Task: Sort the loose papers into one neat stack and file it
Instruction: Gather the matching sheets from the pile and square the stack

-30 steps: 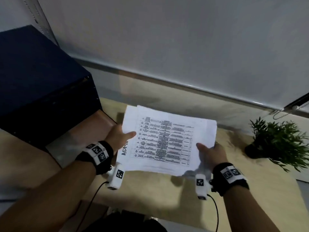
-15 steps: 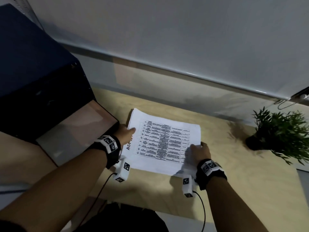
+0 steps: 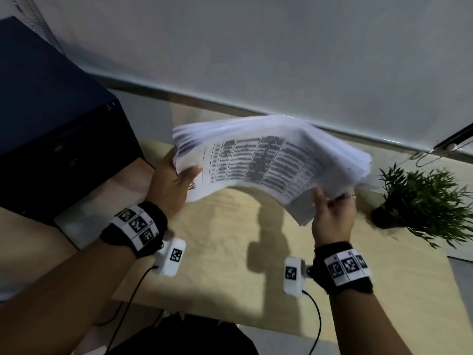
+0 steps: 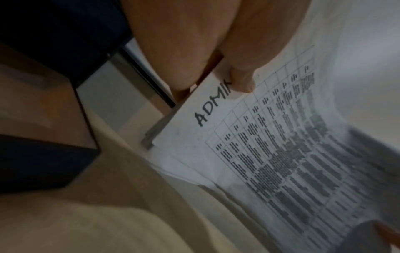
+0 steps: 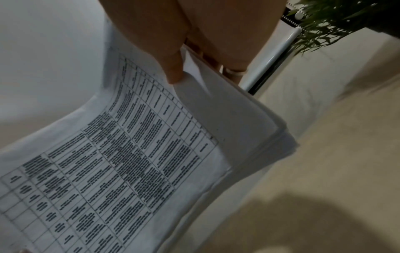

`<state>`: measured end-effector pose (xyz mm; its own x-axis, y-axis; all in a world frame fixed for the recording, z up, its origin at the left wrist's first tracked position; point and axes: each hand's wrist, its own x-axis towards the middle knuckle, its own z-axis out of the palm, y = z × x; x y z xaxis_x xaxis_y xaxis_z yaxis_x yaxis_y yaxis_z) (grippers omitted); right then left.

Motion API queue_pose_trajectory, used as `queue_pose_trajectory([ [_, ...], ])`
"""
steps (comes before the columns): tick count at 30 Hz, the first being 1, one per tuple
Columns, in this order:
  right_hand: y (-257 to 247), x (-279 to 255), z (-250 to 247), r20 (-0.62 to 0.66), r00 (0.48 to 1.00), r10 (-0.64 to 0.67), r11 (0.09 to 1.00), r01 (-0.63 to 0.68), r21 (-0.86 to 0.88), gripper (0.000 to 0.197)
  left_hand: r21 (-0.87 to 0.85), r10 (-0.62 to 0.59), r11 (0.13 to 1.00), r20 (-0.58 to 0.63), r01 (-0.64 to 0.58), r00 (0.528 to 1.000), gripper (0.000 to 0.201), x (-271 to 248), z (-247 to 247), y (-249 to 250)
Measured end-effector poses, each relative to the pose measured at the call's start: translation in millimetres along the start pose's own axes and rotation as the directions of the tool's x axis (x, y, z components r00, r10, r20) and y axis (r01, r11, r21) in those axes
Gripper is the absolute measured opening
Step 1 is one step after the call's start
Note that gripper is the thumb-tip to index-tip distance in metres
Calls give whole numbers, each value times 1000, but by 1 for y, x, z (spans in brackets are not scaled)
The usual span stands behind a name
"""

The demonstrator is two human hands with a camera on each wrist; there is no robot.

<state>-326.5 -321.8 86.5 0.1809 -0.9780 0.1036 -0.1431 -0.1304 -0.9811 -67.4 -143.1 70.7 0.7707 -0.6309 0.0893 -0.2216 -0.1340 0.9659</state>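
Observation:
A thick stack of white papers (image 3: 266, 162) hangs in the air above the wooden desk, its top sheet printed with a table and the heading "ADMIN". My left hand (image 3: 171, 183) grips the stack's left edge, thumb on top (image 4: 240, 80) beside the heading. On the opposite edge my right hand (image 3: 332, 213) holds the stack, thumb (image 5: 173, 68) pressed on the top sheet (image 5: 121, 162) and fingers underneath. The stack (image 4: 281, 154) bows upward in the middle and its edges are fanned and blurred.
A dark blue box or cabinet (image 3: 51, 129) stands at the left, with a glossy panel (image 3: 107, 201) at its base. A small potted green plant (image 3: 425, 201) sits at the right of the desk (image 3: 230, 265). A grey wall runs behind.
Half a second ago the stack lay flat on the desk under both hands. Now both hands have lifted it clear of the surface and it bows upward.

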Motion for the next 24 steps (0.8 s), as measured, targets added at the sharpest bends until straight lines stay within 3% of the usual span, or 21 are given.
queue_pose_trajectory([
  [3,28,-25,-8,82,992,95,993,-89,-82,41,-8,-95,995,59,95,994,43,-21,-4,-22],
  [5,35,-37,-8,85,986,142,989,-137,-63,49,-35,-96,994,68,99,993,57,-28,-6,-36],
  [11,25,-35,2,37,991,125,992,-126,13,35,-115,-135,983,51,140,990,67,-24,-3,-30],
  [16,9,-28,-1,29,999,26,991,-30,133,44,-308,-71,950,-51,52,996,35,-21,-2,-6],
  [19,7,-28,1,-3,1000,-22,997,22,79,27,-316,-48,949,-137,2,989,12,-19,3,0],
  [21,6,-29,2,-5,999,-42,996,43,80,12,-287,-79,958,-189,22,979,16,-17,3,1],
  [24,4,-33,2,12,997,-81,995,80,54,9,-293,-85,956,-194,25,977,25,-16,3,1],
])
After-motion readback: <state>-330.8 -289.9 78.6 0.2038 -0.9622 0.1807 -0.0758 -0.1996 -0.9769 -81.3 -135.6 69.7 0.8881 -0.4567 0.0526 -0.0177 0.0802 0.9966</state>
